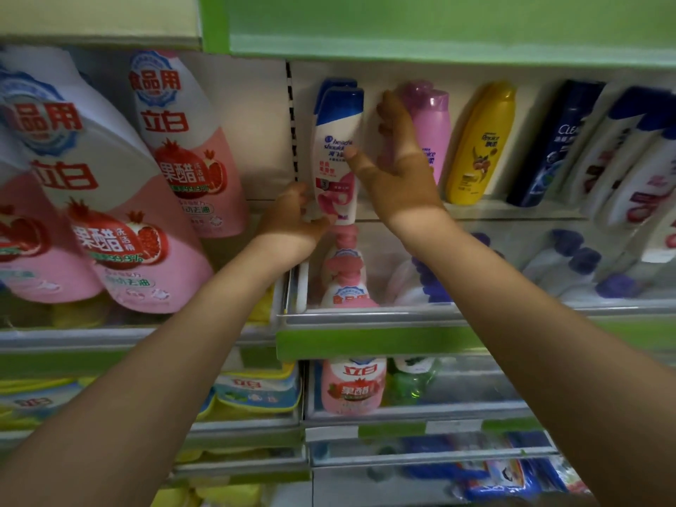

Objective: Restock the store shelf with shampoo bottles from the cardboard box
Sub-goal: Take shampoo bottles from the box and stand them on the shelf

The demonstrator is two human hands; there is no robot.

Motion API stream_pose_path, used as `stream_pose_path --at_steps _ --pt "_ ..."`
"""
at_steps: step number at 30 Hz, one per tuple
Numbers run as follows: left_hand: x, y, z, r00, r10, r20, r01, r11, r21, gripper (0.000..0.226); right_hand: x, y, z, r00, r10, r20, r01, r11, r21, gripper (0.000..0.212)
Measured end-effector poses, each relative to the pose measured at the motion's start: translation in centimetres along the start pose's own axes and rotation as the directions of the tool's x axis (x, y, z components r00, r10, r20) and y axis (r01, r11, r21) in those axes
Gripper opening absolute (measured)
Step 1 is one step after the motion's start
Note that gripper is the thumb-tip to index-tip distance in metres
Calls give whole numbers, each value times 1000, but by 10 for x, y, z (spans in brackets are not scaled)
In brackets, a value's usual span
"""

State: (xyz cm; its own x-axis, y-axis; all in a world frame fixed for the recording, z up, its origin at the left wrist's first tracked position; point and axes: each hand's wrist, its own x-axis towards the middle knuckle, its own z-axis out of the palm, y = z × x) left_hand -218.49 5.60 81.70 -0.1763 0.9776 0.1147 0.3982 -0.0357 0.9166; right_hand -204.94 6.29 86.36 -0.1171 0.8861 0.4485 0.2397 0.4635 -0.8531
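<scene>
A white shampoo bottle (335, 155) with a blue cap and pink lower label stands at the left end of the top shelf (512, 210), another blue-capped bottle right behind it. My left hand (292, 221) grips its base from the left, fingers curled round it. My right hand (395, 155) lies against its right side with straight fingers pointing up and the thumb on the label. A pink bottle (431, 129) stands just right of that hand. The cardboard box is out of view.
On the same shelf stand a yellow bottle (483, 144), a dark blue bottle (556, 144) and white bottles (636, 159). Large pink detergent bottles (109, 199) fill the left bay. Pump bottles (347, 276) sit on the shelf below. A green header (439, 27) overhangs the top shelf.
</scene>
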Motion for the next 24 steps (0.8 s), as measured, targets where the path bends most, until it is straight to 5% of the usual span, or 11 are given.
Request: stream_pose_path --at_steps 11,24 --pt "-51 23 9 991 -26 -132 33 998 51 52 -43 -15 -51 989 127 81 -129 991 24 59" --pt "-15 9 -7 991 -20 -133 22 1000 16 55 7 -17 -9 994 94 58 -95 995 9 52"
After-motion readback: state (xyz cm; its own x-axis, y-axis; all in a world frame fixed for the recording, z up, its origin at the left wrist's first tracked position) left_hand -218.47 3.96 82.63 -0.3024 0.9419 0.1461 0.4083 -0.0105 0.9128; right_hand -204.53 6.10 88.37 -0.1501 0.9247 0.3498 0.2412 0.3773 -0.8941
